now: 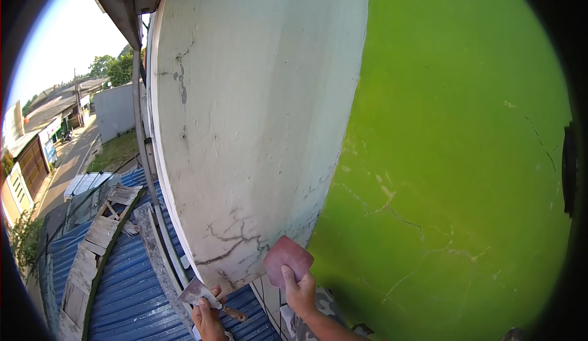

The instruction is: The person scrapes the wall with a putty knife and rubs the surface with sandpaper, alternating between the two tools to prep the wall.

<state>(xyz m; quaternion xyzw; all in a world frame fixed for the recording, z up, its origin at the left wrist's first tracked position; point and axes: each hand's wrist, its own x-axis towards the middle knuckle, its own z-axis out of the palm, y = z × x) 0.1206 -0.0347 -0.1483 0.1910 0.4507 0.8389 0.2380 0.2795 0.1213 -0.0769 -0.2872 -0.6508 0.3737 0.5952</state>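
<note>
- Two wall faces are meeting at a rounded corner and filling most of the frame: a bright green painted wall (465, 126) is taking up the right side, with thin cracks and pale scuffs running across its lower part.
- Left of it, a whitish plastered wall face (257, 96) is showing peeling patches up high and a web of dark cracks (229, 243) near its bottom edge.
- Below and to the left, a blue corrugated roof (131, 292) is sloping away, with weathered wooden planks (92, 249) lying along its outer edge.
- Far beyond, a street (67, 163) is running past low buildings and trees under a pale sky.
- The person's right hand (300, 292) is reaching up from the lower edge, fingers closed on a reddish-brown sandpaper sheet (286, 256), which is lying against the corner, right where white plaster is giving way to green.
- The left hand (208, 321) is sitting lower and to the left, just over the roof, and is wrapped round a putty knife (199, 292); its flat metal blade is pointing up-left, just below the cracked plaster, and its wooden handle is sticking out to the right.
</note>
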